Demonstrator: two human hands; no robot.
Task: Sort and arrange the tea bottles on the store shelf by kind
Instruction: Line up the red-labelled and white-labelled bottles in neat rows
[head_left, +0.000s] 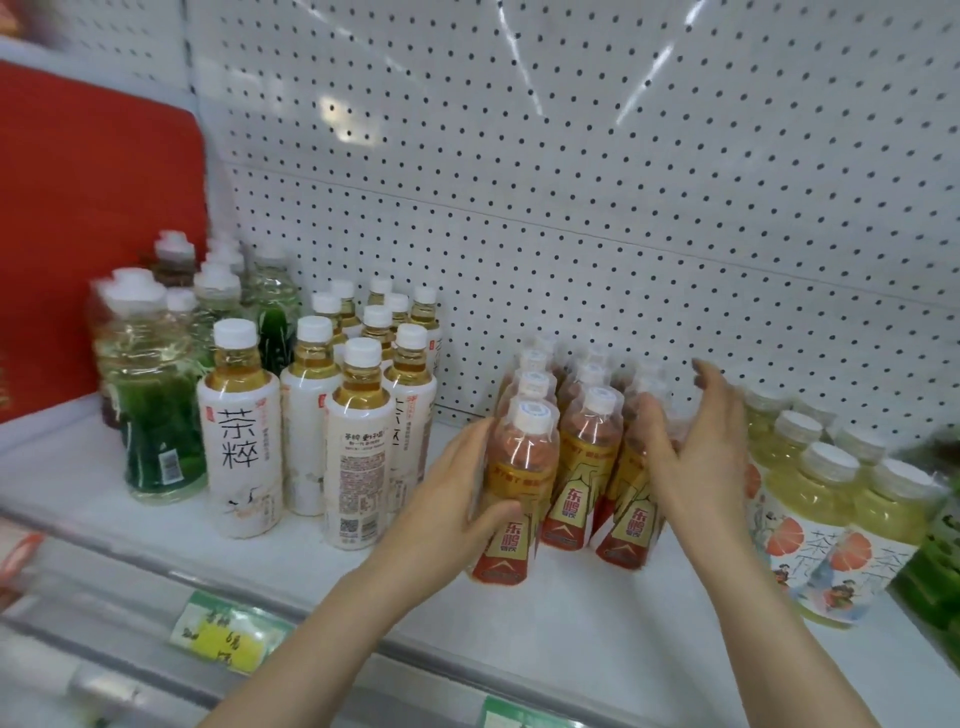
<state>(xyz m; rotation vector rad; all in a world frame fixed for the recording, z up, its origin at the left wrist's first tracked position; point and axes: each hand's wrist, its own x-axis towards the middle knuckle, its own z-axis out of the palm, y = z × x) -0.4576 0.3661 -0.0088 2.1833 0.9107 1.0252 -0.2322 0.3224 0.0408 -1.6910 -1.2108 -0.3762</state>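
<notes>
Left hand (452, 483), near: I see it grasping front red-label bottle (522, 457); right hand (696, 457) released, flat against red-label cluster (587, 452)

My red-and-gold bottles (587, 457) stand upright in three rows running front to back in the middle of the shelf (571, 623), with white caps and reddish tea. My left hand (452, 483) grips the front-left bottle (519, 457); my right hand (696, 457) presses, fingers spread, against the right row. Across a gap to the left cluster the white-labelled bottles (358, 431) of amber tea. Beyond them are the green-labelled bottles (156, 415), perhaps two kinds, too blurred to tell. Just right of the red group stand the pale yellow bottles (831, 519) with painted labels.
</notes>
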